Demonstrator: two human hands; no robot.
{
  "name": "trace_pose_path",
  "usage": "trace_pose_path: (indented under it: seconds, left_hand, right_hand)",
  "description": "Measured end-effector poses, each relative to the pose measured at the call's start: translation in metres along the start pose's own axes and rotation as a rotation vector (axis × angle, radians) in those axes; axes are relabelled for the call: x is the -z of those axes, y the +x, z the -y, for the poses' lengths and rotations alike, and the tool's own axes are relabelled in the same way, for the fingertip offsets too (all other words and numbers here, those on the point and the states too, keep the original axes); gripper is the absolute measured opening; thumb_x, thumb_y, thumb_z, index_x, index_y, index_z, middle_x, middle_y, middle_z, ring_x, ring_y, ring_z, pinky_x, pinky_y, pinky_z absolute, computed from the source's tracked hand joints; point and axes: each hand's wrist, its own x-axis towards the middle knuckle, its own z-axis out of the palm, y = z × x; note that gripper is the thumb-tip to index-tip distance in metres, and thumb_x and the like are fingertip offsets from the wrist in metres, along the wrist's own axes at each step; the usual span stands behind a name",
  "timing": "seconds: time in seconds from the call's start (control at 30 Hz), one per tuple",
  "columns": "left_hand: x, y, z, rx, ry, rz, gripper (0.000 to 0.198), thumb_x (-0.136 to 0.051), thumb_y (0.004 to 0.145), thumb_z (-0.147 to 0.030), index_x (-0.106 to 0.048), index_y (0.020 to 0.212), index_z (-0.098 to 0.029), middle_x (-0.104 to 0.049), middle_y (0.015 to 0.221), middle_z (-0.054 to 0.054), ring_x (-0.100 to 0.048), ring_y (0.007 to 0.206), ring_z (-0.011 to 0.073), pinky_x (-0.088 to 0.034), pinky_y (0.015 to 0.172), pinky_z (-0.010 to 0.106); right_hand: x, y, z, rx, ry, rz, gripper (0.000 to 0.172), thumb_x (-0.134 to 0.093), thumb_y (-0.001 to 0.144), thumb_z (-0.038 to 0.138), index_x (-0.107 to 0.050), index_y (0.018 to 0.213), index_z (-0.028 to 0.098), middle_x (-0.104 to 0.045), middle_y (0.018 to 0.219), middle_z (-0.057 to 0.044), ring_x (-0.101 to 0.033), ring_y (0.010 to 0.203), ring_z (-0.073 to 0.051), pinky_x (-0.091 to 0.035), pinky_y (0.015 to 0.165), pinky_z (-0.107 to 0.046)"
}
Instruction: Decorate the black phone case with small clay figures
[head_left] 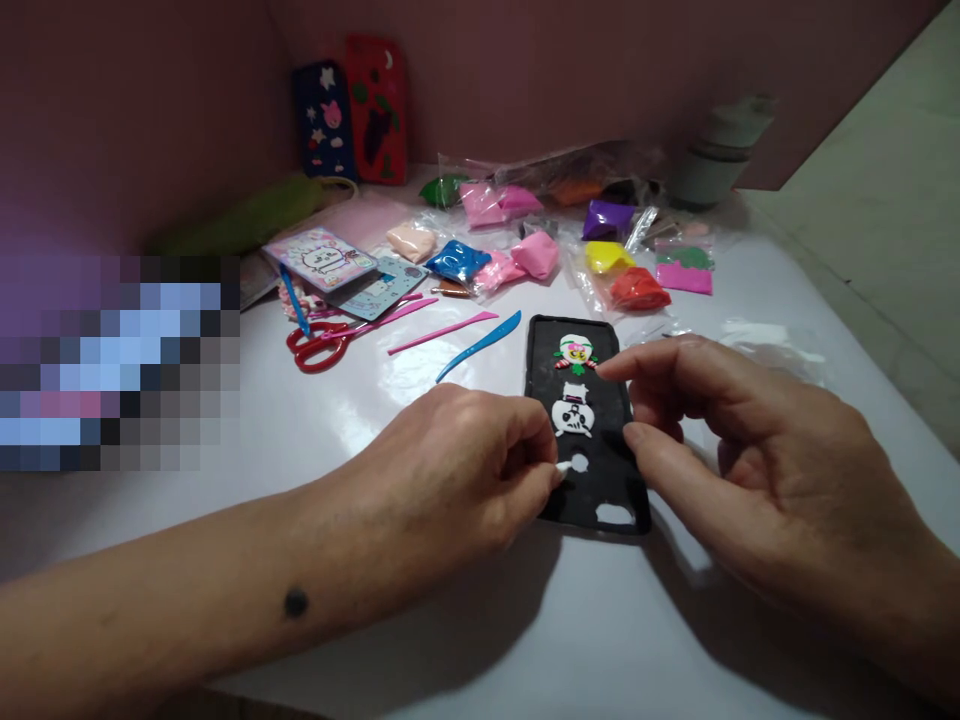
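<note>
A black phone case (592, 490) lies flat on the white table, with the camera cut-out toward me. Two clay figures sit on it: a white one with green, yellow and striped parts (576, 352), and a white animal face (573, 418) with black features. Between thumb and finger, my left hand (480, 455) pinches a small white piece of clay (561, 468) over the case, beside a round hole or whitish dot (579, 463). My right hand (757, 470) curves along the case's right edge, thumb and index finger apart, with nothing visible between them.
Blue (478, 345) and pink (442, 333) modelling tools and red-handled scissors (321, 347) lie left of the case. Behind are several clay packets, including a red one (640, 289), and cards (322, 258). Two decorated cases (376, 110) lean on the pink wall.
</note>
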Motion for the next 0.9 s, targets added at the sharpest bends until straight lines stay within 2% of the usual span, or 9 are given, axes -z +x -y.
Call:
trace_pose_path:
  seconds: [0.53, 0.9]
  left_hand:
    - [-0.0003, -0.0026, 0.0043, -0.084, 0.081, -0.013, 0.014, -0.054, 0.079, -0.021, -0.064, 0.070, -0.019, -0.057, 0.056, -0.005, -0.046, 0.051, 0.0071, -0.030, 0.048, 0.020]
    - [-0.0027, -0.0047, 0.0045, -0.084, 0.143, -0.025, 0.014, -0.053, 0.081, -0.024, -0.062, 0.070, -0.020, -0.058, 0.059, -0.003, -0.044, 0.051, 0.0090, -0.027, 0.048, 0.022]
  right_hand:
    - [-0.0010, 0.0002, 0.0012, -0.025, 0.009, 0.020, 0.017, -0.053, 0.076, 0.009, -0.061, 0.089, 0.017, -0.051, 0.058, 0.004, -0.046, 0.046, -0.010, -0.038, 0.043, -0.023]
    - [-0.0030, 0.0039, 0.0009, -0.023, -0.013, 0.041, 0.017, -0.052, 0.076, 0.008, -0.061, 0.087, 0.018, -0.051, 0.057, 0.004, -0.047, 0.046, -0.010, -0.039, 0.045, -0.025]
